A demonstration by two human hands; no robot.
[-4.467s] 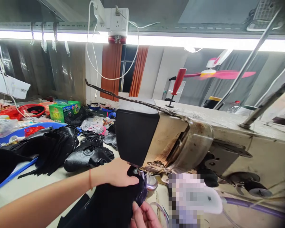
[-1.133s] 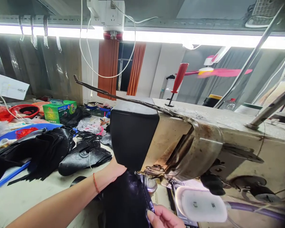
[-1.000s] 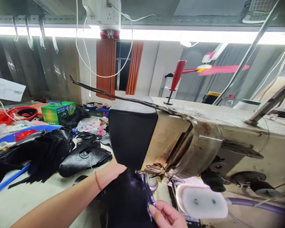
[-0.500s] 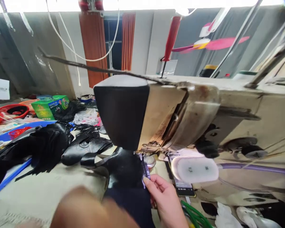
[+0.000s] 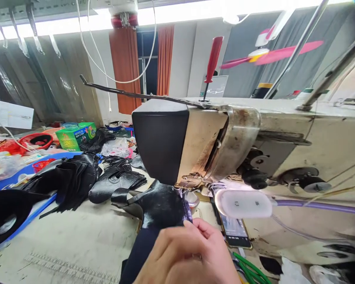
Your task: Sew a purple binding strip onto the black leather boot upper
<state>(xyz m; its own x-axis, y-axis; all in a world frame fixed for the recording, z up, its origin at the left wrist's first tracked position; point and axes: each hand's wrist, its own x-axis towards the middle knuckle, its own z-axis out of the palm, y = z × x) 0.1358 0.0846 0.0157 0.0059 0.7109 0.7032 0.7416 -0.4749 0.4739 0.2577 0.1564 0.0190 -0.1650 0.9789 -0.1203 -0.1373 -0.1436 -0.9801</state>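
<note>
A shiny black leather piece (image 5: 162,205) lies under the head of the sewing machine (image 5: 161,144), with a matte dark-blue panel (image 5: 143,240) toward me. Along its right edge runs a narrow strip (image 5: 187,205) that looks purple and has small pale marks. My right hand (image 5: 220,246) pinches this edge just in front of the needle area, thumb and fingers closed. My left hand (image 5: 177,256) is curled over the dark panel and overlaps the right one. Its fingertips are hidden, so what they grip cannot be seen.
A white lamp (image 5: 244,203) hangs on a purple cable right of the needle area, above a phone (image 5: 236,230). Green-handled scissors (image 5: 250,268) lie at lower right. Stacked black leather pieces (image 5: 77,177) and a blue tray (image 5: 38,217) are on the left. A red screwdriver (image 5: 214,59) stands on the machine.
My left hand has come from the lower left, blurred, up and right beside my right hand. My right hand keeps its pinch on the edge. The whole view has shifted slightly.
</note>
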